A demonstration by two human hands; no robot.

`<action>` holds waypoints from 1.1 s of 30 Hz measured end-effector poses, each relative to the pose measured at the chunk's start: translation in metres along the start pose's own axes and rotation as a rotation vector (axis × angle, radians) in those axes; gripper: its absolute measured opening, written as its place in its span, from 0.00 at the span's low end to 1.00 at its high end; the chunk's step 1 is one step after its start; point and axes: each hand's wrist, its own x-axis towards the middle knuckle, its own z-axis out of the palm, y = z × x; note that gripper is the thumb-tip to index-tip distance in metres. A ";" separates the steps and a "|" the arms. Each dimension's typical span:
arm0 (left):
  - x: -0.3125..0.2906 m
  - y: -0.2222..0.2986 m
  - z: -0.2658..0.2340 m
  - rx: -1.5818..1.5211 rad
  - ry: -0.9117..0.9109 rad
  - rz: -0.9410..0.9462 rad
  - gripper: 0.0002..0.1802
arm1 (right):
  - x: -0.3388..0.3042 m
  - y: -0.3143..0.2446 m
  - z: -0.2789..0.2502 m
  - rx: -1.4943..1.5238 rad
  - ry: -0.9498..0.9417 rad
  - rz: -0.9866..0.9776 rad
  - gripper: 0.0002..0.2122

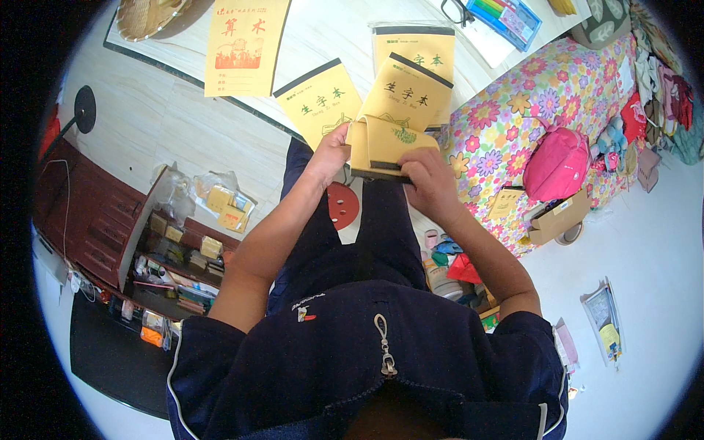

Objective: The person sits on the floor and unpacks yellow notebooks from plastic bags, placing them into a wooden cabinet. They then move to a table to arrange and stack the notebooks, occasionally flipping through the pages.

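Close to the table's near edge I hold a yellow exercise book (pixel 381 143) with a green tree drawing and a dark strip on the side facing me. My left hand (pixel 334 154) pinches its left side. The fingers of my right hand (pixel 431 180) are curled over its near right corner. Just beyond it lies a yellow exercise book (pixel 407 92) with a black spine, partly covered by the held one. Another yellow exercise book (pixel 315 99) lies tilted to the left, and a further one (pixel 433 40) sits underneath at the back.
On the white table (pixel 330 29) lie a yellow book with red print (pixel 238 51), a wicker basket (pixel 147 18), glasses (pixel 458 13) and a blue pencil case (pixel 506 22). A pink bag (pixel 557 163) rests on flowered cloth (pixel 484 117) at right. A red stool (pixel 342 205) shows below.
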 end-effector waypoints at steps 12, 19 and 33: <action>-0.001 0.011 0.006 0.090 0.026 -0.031 0.20 | 0.095 0.093 -0.022 -0.152 -0.059 0.380 0.13; -0.009 0.018 0.001 0.042 -0.165 -0.306 0.15 | 0.081 0.090 -0.021 0.019 -0.199 0.572 0.15; 0.005 0.012 0.004 0.165 -0.154 -0.189 0.19 | 0.029 0.095 -0.020 -0.154 0.060 0.444 0.15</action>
